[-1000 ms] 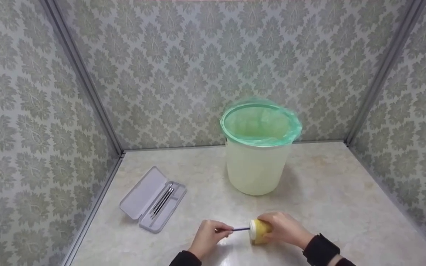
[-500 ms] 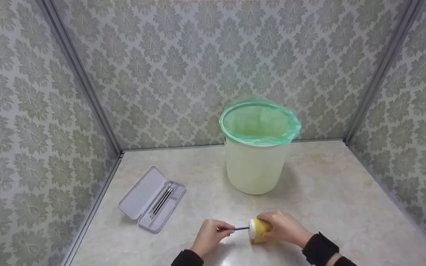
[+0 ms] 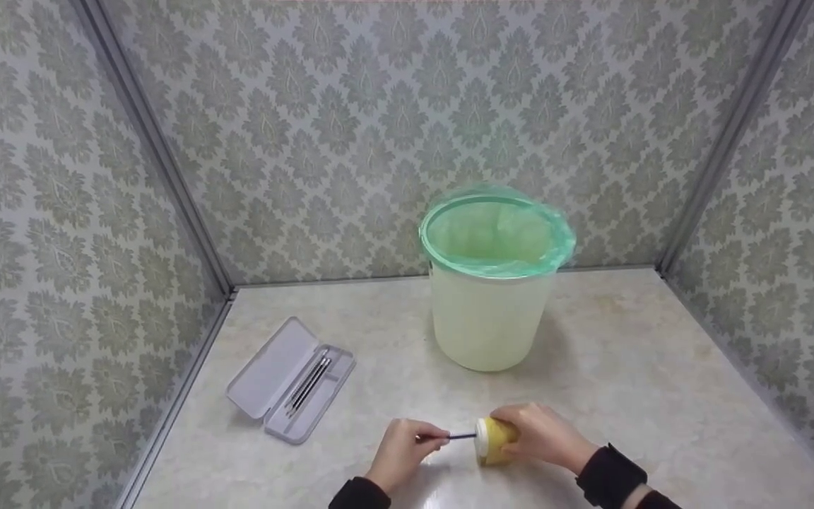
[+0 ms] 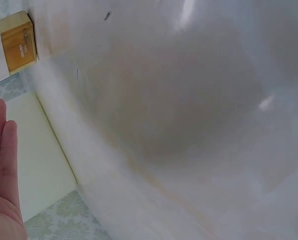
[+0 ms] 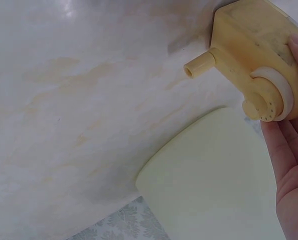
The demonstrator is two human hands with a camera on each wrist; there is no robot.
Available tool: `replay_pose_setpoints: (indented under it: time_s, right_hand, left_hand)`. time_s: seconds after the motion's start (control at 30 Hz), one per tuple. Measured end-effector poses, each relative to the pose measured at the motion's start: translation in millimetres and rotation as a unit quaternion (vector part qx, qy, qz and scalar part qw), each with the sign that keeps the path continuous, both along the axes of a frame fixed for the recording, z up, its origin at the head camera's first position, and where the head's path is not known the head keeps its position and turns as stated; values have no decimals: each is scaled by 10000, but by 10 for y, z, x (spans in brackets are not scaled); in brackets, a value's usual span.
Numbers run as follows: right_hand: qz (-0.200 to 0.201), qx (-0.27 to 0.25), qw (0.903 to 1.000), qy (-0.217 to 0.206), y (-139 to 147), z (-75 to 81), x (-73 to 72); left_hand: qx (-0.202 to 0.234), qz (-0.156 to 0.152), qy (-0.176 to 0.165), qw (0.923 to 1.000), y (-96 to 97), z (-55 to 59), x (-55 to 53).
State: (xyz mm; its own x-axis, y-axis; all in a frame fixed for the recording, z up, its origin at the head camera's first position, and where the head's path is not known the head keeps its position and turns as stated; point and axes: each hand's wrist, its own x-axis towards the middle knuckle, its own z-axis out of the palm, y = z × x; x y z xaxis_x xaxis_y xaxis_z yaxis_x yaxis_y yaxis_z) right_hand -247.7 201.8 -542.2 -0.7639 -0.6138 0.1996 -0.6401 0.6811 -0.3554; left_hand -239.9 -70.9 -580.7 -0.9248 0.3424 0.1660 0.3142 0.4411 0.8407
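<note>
- Pencil sharpener (image 3: 499,433), yellow with a white front, held low between two hands at the near part of a table (image 3: 633,382); contact with the tabletop hard to tell.
- Around the table: pale walls (image 3: 379,99) patterned with grey-green leaf motifs, joined by grey corner strips.
- Beyond the sharpener, close to the back wall: upright cream bin (image 3: 488,325), with a thin green liner (image 3: 499,269) folded over the rim.
- Left of the bin: grey pencil case (image 3: 269,371), opened out flat, holding a few slim pencils (image 3: 309,387).
- Right hand (image 3: 541,435): wrapped round the sharpener's body, black band (image 3: 610,475) at the wrist.
- Left hand (image 3: 401,452): pinching a dark pencil (image 3: 461,437) between thumb and finger, far end meeting the sharpener's white front; depth of entry hidden.
- Close up from the right wrist: stubby yellow peg (image 5: 200,64) and, beside a white ring (image 5: 287,97), a round dotted knob (image 5: 270,107).
</note>
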Motion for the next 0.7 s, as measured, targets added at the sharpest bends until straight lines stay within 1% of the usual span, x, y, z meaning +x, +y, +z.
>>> replay_pose_setpoints:
  time_s: [0.27,0.5,0.6,0.7]
  right_hand:
    - [119,-23,9997,219,-2,-3,10]
    - [267,-60,9983,516,2,-34,1]
    - [209,-43,9990,391,3,-32,-2]
    - [112,-22,9997,207,0,-25,-5]
  left_hand:
    - [-192,-52,150,9997,-16,19,6]
    - [-616,-45,291,9977,-29,24,-7]
    - [-916,60,476,9946,-13,42,4]
    - [-1277,124,803,9885,27,48,23]
